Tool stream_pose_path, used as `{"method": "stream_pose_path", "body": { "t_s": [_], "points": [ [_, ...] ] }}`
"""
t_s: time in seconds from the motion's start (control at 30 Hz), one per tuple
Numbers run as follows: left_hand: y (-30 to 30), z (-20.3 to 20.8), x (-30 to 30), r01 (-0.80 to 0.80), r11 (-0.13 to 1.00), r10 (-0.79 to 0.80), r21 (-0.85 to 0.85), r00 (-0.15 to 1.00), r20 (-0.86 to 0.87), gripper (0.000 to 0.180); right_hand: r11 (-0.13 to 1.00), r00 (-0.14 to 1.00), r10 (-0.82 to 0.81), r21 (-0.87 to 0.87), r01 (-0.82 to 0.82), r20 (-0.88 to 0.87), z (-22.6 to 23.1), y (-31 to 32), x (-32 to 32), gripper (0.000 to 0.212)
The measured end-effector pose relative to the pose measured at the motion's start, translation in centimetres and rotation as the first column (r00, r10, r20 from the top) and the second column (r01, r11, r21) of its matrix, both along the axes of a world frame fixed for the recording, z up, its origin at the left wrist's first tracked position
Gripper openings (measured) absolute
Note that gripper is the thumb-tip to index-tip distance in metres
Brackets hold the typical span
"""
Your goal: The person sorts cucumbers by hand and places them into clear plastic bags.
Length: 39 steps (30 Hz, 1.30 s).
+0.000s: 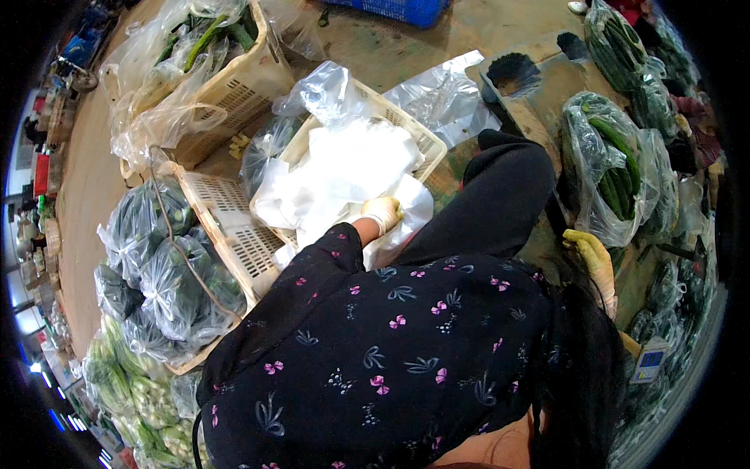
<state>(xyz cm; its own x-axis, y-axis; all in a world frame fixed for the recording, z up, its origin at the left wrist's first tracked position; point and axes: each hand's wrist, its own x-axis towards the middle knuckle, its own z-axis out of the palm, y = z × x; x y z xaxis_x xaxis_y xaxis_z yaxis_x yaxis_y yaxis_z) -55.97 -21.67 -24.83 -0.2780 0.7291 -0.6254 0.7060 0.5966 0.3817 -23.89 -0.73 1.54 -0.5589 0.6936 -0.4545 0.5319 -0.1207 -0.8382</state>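
Observation:
My left hand (383, 213), in a pale yellow-and-white glove, is closed at the near edge of a heap of white plastic sheeting (355, 160). Some of that sheeting appears caught in its fingers, though the grip is partly hidden. The heap fills a cream plastic crate (410, 125) in front of me. On the right side, my right hand (590, 262) wears a yellow glove; its fingers are loosely bent and apart, with nothing visible in them. Just beyond it stands a clear bag of cucumbers (613, 176).
Bagged dark green vegetables (168, 266) fill a crate (226, 227) at left, above bundled leafy greens (141, 383). Another crate (234, 94) holds cucumbers at far left. Clear plastic (445, 94) lies beyond my knee. A small digital display (650, 361) stands among bags at right.

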Motion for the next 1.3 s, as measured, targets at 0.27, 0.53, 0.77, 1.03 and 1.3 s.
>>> {"method": "stream_pose_path", "body": {
  "t_s": [0.27, 0.53, 0.77, 1.03, 1.3],
  "points": [
    [-1.2, 3.8, -3.9, -0.29, 0.952, 0.142, 0.1, 0.705, 0.695, 0.012, 0.998, 0.997, 0.057, 0.035, -0.056, -0.048, 2.3, 1.1, -0.8, 0.029],
    [1.1, 20.0, -9.6, -0.648, 0.606, 0.089, 0.461, 0.631, 0.771, 0.016, 0.938, 0.947, 0.315, 0.174, -0.301, -0.058, 6.0, 1.2, -8.1, 0.022],
    [4.2, 26.8, -12.9, -0.392, 0.517, -0.006, 0.76, 0.887, 0.462, 0.019, 0.772, 0.84, 0.538, 0.363, -0.522, 0.066, 8.7, 0.3, -14.7, 0.022],
    [5.6, 32.5, -8.7, -0.184, 0.498, -0.132, 0.848, 0.95, 0.284, 0.017, 0.685, 0.793, 0.61, 0.504, -0.527, -0.001, 9.2, -3.5, -22.2, 0.037],
    [4.6, 29.3, -5.5, -0.196, 0.582, -0.238, 0.789, 0.887, 0.396, 0.035, 0.873, 0.853, 0.456, 0.314, -0.373, -0.256, 1.6, -3.1, -21.8, 0.024]
  ]
}}
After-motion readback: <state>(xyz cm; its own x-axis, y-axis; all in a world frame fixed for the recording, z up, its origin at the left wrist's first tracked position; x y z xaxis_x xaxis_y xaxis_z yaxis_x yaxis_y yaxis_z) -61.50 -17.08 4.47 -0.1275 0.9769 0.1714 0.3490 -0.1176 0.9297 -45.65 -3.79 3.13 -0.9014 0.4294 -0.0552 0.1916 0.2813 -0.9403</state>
